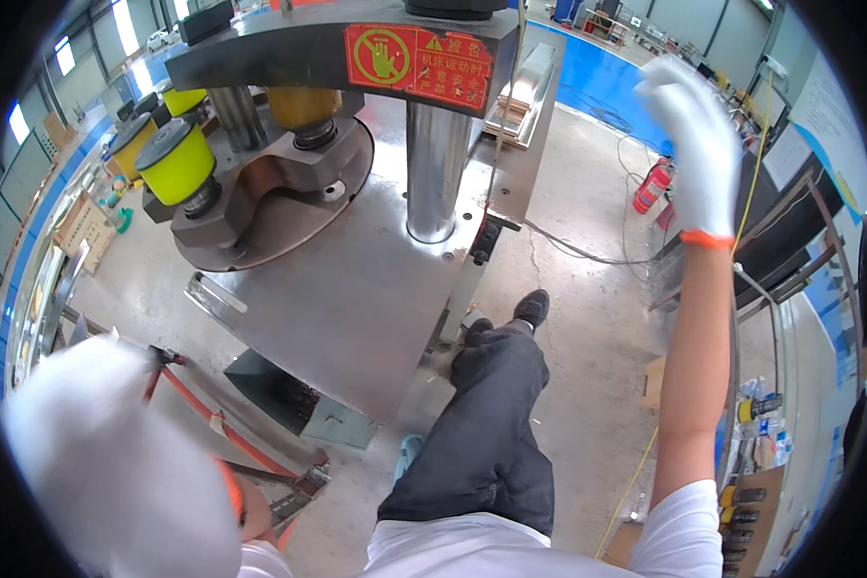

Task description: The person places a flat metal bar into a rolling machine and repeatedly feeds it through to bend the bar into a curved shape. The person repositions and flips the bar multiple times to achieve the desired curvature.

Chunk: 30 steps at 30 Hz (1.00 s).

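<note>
My right hand (pixel 698 144), in a white glove with an orange cuff, is raised at the upper right. Its fingers bend loosely to the left, and nothing shows in them. Close to the camera at the lower left, my left hand (pixel 125 462) is a white-gloved blur, its fingers smeared by motion. Ahead stands a machine with a bare metal table (pixel 328 328) and a thick steel column (pixel 435 173). A round turntable (pixel 289 236) on it carries dark metal blocks and yellow-green capped cylinders (pixel 178 164). Both hands appear apart from the machine.
A dark beam (pixel 260 69) with a red warning sign (pixel 417 63) spans the machine. Cables (pixel 588 258) run over the floor near a red fire extinguisher (pixel 652 186). At the right stands a metal-framed rack (pixel 790 265); a red-orange tubular frame (pixel 231 429) is at the lower left.
</note>
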### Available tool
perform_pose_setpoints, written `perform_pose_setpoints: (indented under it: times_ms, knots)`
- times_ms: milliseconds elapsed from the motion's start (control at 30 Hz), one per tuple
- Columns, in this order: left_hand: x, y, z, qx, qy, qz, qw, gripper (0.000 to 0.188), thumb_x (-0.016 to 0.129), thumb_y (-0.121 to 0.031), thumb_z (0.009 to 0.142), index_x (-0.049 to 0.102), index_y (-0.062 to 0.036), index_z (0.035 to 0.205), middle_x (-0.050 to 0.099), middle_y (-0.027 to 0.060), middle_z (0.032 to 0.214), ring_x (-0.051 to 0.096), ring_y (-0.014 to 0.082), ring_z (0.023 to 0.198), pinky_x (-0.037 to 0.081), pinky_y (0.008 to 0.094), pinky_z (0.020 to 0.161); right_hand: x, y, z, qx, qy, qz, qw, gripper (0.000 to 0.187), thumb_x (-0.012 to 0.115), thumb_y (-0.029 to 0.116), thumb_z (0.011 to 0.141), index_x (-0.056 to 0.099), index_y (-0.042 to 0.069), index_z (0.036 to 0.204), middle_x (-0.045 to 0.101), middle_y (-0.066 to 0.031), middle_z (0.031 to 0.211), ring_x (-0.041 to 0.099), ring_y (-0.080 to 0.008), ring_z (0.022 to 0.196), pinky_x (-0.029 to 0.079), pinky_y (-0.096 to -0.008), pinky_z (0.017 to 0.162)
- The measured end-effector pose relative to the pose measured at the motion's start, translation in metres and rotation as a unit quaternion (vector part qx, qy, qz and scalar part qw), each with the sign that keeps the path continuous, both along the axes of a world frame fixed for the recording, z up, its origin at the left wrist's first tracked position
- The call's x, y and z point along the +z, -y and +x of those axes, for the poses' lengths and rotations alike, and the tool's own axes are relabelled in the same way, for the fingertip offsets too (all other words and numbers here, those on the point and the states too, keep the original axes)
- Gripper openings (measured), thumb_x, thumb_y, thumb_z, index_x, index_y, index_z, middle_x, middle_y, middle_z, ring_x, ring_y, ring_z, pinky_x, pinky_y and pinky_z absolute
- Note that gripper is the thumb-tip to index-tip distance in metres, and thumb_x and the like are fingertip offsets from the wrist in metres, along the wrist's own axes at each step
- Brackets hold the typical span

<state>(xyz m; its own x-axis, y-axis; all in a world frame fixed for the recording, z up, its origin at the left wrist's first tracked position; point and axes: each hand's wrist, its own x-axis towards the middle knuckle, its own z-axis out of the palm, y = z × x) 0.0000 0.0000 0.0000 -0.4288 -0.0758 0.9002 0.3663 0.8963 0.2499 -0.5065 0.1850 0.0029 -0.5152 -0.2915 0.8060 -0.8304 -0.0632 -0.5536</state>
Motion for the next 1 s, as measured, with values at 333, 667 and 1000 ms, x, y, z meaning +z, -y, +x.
perform_pose_setpoints:
  times_ms: [333, 667, 1000]
  knots:
    - [-0.151, 0.032, -0.145, 0.056, 0.143, 0.234, 0.960, 0.042, 0.062, 0.007, 0.099, 0.080, 0.0062, 0.136, 0.082, 0.0176, 0.126, 0.080, 0.0268, 0.113, 0.063, 0.0381, 0.103, -0.095, 0.173, -0.192, -0.125, 0.035, 0.457, 0.880, 0.076, 0.051, 0.061, 0.118, 0.077, -0.003, 0.150, 0.078, -0.0314, 0.150, 0.074, -0.0472, 0.141, 0.056, -0.0489, 0.121]
    - [-0.157, 0.031, -0.164, 0.021, 0.181, 0.243, 0.953, 0.045, 0.078, -0.003, 0.100, 0.080, 0.0006, 0.145, 0.083, 0.0193, 0.129, 0.080, 0.0337, 0.112, 0.064, 0.0425, 0.103, -0.121, 0.187, -0.390, -0.184, 0.068, 0.414, 0.889, 0.052, 0.058, 0.045, 0.120, 0.075, 0.004, 0.148, 0.080, -0.0188, 0.143, 0.073, -0.0357, 0.129, 0.058, -0.0424, 0.108]
    - [-0.151, 0.035, -0.159, 0.075, 0.198, 0.193, 0.958, 0.043, 0.079, -0.004, 0.099, 0.081, -0.0004, 0.143, 0.083, 0.0179, 0.122, 0.079, 0.0339, 0.107, 0.064, 0.0431, 0.099, -0.098, 0.157, -0.300, -0.142, 0.368, 0.374, 0.839, 0.047, 0.088, 0.051, 0.094, 0.083, 0.009, 0.116, 0.077, -0.0096, 0.106, 0.068, -0.0212, 0.087, 0.056, -0.0448, 0.071]
